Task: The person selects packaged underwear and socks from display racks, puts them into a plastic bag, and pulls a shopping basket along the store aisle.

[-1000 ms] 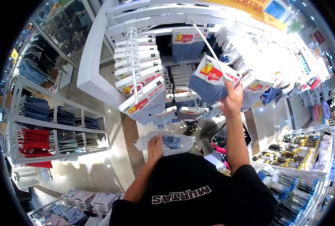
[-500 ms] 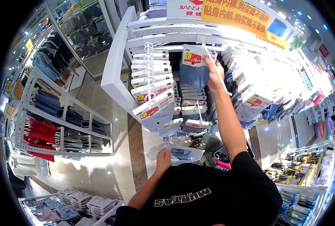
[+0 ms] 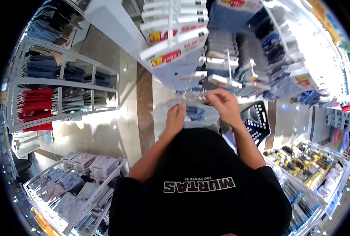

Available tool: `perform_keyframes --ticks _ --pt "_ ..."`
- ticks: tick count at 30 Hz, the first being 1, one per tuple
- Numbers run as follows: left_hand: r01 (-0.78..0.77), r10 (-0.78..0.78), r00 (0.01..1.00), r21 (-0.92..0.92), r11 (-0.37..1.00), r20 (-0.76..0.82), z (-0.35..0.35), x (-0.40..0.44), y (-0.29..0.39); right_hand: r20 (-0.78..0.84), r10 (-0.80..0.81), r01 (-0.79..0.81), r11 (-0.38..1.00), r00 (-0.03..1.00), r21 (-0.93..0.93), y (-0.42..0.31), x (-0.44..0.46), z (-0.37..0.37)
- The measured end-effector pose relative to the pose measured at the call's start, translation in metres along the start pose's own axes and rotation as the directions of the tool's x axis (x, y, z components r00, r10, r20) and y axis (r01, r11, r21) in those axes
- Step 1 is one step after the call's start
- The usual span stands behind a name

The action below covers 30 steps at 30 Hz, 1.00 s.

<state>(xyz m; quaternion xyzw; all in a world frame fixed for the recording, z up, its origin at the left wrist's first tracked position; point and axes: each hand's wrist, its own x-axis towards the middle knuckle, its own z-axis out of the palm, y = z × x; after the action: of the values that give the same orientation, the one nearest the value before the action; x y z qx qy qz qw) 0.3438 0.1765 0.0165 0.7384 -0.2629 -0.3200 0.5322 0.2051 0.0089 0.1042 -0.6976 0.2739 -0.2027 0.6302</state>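
The right hand [image 3: 227,108] has dropped from the hanging pack [image 3: 228,17] to beside the clear bag [image 3: 211,118] at twelve o'clock, fingers curled, grip unclear. The left hand [image 3: 175,118] pinches the bag; tipping could spill the blue garment [image 3: 194,113].

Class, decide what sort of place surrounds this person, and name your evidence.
Probably a clothing shop: packaged garments with printed labels hang from a white rack, and folded red clothes fill a shelf unit.
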Motion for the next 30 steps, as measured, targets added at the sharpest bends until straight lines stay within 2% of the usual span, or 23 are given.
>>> perform_keyframes --ticks 1,2,3,5,8,11,12,15,16,18,21,23,24,27,28,30 --pt "0.014 -0.013 1.000 -0.029 0.999 0.024 0.000 -0.002 0.001 0.131 0.087 -0.068 0.988 0.988 -0.142 0.009 -0.010 0.004" --pt "0.017 -0.014 0.999 -0.062 0.998 0.051 0.002 -0.001 0.004 0.257 0.142 -0.064 0.955 0.956 -0.289 0.015 -0.018 0.005" --pt "0.016 -0.008 0.997 -0.098 0.995 0.081 0.004 0.000 0.006 0.280 0.159 -0.051 0.932 0.947 -0.359 0.038 -0.026 0.008" --pt "0.044 -0.029 0.988 -0.098 0.994 0.151 0.005 -0.003 0.012 0.228 0.154 -0.036 0.893 0.961 -0.449 0.075 -0.029 0.017" --pt "0.068 -0.044 0.979 -0.115 0.991 0.199 0.009 -0.001 0.015 0.211 0.144 -0.030 0.884 0.967 -0.467 0.099 -0.028 0.036" --pt "0.040 -0.001 0.974 -0.170 0.985 0.226 0.023 -0.003 0.016 0.231 0.122 0.041 0.804 0.965 -0.593 0.173 -0.018 0.060" --pt "0.026 0.019 0.970 -0.182 0.983 0.242 0.026 -0.006 0.019 0.383 0.227 0.059 0.792 0.896 -0.608 0.170 -0.008 0.061" --pt "-0.005 0.045 0.958 -0.140 0.990 0.284 0.036 -0.017 0.023 0.404 0.563 -0.140 0.689 0.720 -0.711 0.154 0.003 0.064" --pt "-0.015 0.045 0.955 -0.103 0.995 0.293 0.036 -0.021 0.027 0.379 0.574 -0.181 0.691 0.726 -0.700 0.171 0.001 0.067" --pt "-0.013 0.017 0.944 -0.014 1.000 0.330 0.032 -0.024 0.028 0.402 0.545 -0.182 0.731 0.736 -0.658 0.181 0.002 0.064" --pt "-0.025 0.041 0.963 -0.062 0.998 0.267 0.028 -0.022 0.022 0.426 0.503 -0.185 0.782 0.752 -0.595 0.146 0.003 0.058" --pt "-0.025 0.028 0.979 -0.017 1.000 0.202 0.025 -0.017 0.014 0.440 0.482 -0.198 0.812 0.758 -0.549 0.135 0.002 0.055" --pt "-0.022 0.021 0.985 0.006 1.000 0.170 0.024 -0.014 0.010 0.427 0.355 0.043 0.726 0.832 -0.687 0.138 0.001 0.059" --pt "0.041 -0.033 0.991 -0.055 0.998 0.128 0.023 -0.002 -0.001 0.141 0.290 -0.073 0.619 0.947 -0.782 0.126 -0.019 0.050" --pt "0.038 -0.030 0.993 -0.071 0.997 0.111 0.022 0.001 -0.002 0.124 0.253 -0.064 0.624 0.959 -0.779 0.111 -0.024 0.043" --pt "0.027 -0.019 0.997 -0.103 0.994 0.074 0.021 0.008 -0.004 0.099 0.290 -0.143 0.707 0.952 -0.693 0.076 -0.032 0.025"
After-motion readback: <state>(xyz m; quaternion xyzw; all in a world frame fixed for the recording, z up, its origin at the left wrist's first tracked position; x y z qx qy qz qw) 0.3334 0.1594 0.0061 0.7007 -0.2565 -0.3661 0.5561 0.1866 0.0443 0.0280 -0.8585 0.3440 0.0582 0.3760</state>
